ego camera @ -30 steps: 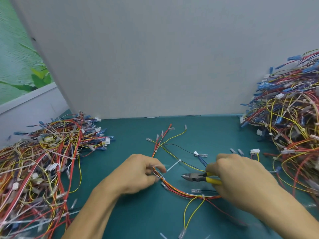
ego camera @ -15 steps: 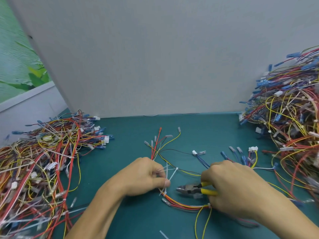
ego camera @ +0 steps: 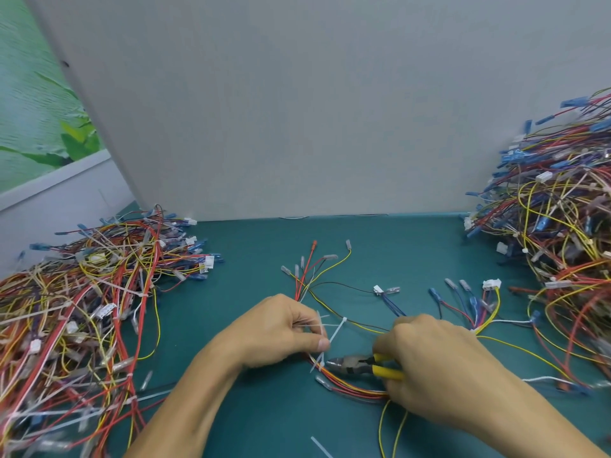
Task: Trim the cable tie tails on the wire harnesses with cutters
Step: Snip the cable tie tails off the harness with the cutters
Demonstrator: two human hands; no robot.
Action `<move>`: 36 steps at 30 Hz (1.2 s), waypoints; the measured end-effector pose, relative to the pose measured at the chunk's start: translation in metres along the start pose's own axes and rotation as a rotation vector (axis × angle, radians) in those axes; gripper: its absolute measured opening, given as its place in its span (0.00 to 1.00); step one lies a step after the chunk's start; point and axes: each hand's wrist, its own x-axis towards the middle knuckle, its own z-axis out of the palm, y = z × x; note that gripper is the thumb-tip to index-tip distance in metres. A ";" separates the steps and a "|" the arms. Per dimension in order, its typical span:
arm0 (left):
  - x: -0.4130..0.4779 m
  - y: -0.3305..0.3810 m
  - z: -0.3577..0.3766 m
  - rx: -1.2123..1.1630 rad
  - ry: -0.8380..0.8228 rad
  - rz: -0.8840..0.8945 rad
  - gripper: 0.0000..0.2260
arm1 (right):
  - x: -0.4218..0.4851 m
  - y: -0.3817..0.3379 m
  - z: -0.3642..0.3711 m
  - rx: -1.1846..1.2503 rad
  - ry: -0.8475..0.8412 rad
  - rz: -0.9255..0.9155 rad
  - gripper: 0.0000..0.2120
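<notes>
1. the white cable tie tail point(ego camera: 336, 333) lies slanted, upper right to lower left, across the wire harness point(ego camera: 350, 386) on the table point(ego camera: 264, 408)
2. our left hand point(ego camera: 281, 332) pinches it, fingers curled, thumb tip on the tail
3. the cutters point(ego camera: 360, 366) point left, nose just beside the tail's lower end; our right hand point(ego camera: 436, 368) wraps the yellow handles
4. we judge the blades must cross the tail's axis close to the bundle
</notes>
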 end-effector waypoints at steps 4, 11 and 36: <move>0.000 0.000 0.000 -0.002 0.000 0.003 0.05 | 0.000 -0.003 0.001 -0.003 -0.009 -0.001 0.08; -0.001 0.000 0.000 -0.007 0.000 0.006 0.05 | 0.002 -0.003 0.003 -0.027 -0.023 0.000 0.09; 0.000 -0.002 0.000 -0.038 -0.005 0.003 0.07 | 0.001 -0.009 0.003 -0.032 -0.033 0.008 0.09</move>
